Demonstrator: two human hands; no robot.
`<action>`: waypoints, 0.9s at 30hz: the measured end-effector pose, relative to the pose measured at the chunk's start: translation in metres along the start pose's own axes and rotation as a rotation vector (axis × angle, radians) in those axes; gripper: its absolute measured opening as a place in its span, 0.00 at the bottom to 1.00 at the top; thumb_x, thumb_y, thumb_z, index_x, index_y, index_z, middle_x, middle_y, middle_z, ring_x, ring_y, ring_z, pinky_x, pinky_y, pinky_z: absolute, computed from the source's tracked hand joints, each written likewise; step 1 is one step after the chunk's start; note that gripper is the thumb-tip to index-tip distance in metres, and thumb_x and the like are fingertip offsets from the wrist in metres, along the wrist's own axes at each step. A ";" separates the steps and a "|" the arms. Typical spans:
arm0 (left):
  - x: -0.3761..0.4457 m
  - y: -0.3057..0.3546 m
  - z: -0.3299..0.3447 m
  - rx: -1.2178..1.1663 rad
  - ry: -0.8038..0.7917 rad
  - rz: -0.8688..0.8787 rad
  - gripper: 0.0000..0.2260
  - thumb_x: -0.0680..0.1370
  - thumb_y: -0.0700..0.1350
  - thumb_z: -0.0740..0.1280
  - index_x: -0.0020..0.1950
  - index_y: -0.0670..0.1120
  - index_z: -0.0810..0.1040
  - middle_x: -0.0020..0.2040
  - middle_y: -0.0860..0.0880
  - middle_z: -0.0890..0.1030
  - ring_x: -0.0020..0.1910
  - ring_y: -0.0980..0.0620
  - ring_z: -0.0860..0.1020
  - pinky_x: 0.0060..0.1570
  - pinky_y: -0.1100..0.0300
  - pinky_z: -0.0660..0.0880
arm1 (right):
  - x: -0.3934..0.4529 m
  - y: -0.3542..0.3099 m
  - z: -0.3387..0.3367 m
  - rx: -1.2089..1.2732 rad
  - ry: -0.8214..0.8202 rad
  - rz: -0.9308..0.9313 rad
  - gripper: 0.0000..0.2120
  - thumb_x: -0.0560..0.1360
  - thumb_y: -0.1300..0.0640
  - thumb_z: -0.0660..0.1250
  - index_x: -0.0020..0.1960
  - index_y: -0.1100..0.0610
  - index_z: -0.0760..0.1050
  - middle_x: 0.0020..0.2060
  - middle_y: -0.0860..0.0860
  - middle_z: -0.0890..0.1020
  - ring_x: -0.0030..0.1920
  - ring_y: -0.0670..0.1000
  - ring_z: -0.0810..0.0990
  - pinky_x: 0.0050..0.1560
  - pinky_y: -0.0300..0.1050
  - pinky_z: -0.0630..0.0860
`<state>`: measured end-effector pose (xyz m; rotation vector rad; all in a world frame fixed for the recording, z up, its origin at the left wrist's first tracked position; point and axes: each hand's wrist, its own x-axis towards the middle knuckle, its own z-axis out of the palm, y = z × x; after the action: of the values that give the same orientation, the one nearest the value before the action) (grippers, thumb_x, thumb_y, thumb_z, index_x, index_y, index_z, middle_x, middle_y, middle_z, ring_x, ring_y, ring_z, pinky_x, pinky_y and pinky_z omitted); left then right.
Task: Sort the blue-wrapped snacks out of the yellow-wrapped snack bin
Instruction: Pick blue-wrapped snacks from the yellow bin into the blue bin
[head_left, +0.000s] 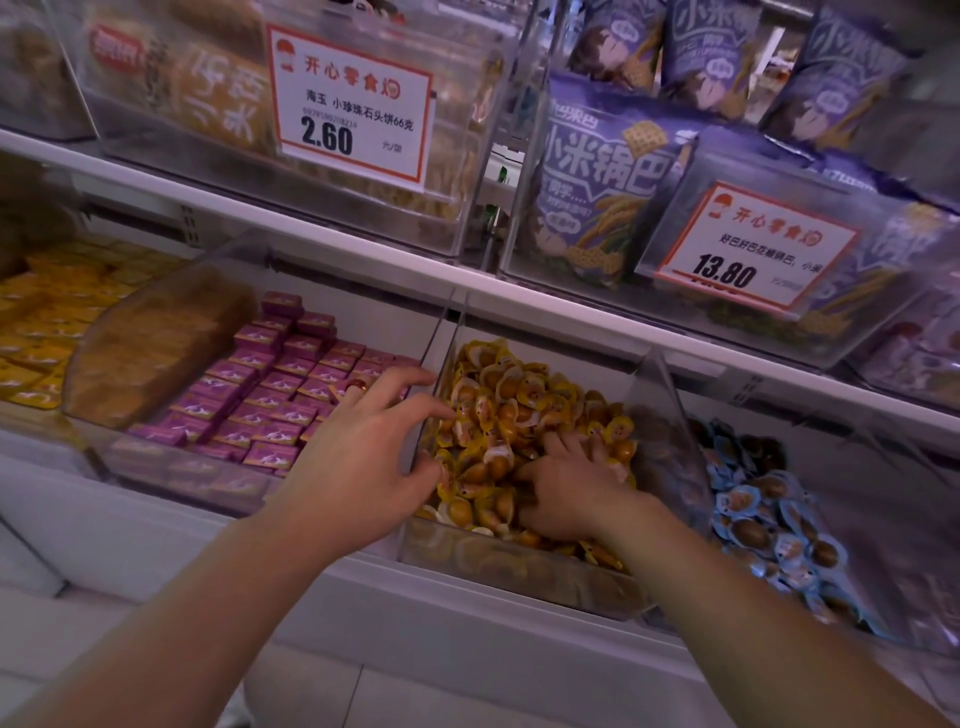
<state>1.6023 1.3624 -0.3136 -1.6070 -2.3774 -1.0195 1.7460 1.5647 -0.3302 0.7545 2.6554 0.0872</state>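
Both hands reach into the middle bin (519, 571), the left hand (363, 467) at its left wall and the right hand (566, 493) among its snacks (519, 395), with the boxed-snack bin (182, 470) left of them, another snack bin (769, 525) right, and bagged goods (597, 182) shelved above.

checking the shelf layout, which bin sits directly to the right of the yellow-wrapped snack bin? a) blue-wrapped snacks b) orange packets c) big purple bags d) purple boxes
a: the blue-wrapped snacks fill the bin just right of the yellow-wrapped snack bin; the purple boxes lie to its left.
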 end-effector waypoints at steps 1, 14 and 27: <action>0.000 0.000 0.001 0.003 0.004 -0.006 0.19 0.70 0.54 0.62 0.61 0.60 0.76 0.67 0.59 0.68 0.56 0.50 0.72 0.51 0.55 0.70 | 0.001 -0.003 0.001 0.009 -0.005 0.014 0.28 0.73 0.36 0.62 0.71 0.43 0.70 0.74 0.57 0.57 0.76 0.63 0.47 0.73 0.71 0.40; 0.005 0.020 0.010 0.088 0.107 0.021 0.14 0.71 0.49 0.63 0.55 0.53 0.79 0.67 0.50 0.72 0.66 0.45 0.69 0.59 0.45 0.71 | 0.003 -0.006 0.012 0.328 0.233 -0.016 0.08 0.71 0.45 0.69 0.46 0.46 0.81 0.61 0.55 0.71 0.69 0.61 0.62 0.74 0.57 0.53; 0.001 0.011 0.009 0.040 0.057 -0.024 0.16 0.72 0.48 0.63 0.59 0.54 0.78 0.68 0.52 0.71 0.62 0.47 0.73 0.56 0.50 0.71 | 0.007 -0.018 0.017 0.161 0.191 -0.022 0.16 0.73 0.49 0.66 0.59 0.50 0.80 0.69 0.56 0.64 0.72 0.62 0.54 0.74 0.66 0.47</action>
<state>1.6138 1.3709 -0.3146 -1.5188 -2.3706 -1.0015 1.7378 1.5518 -0.3515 0.8031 2.8790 -0.0643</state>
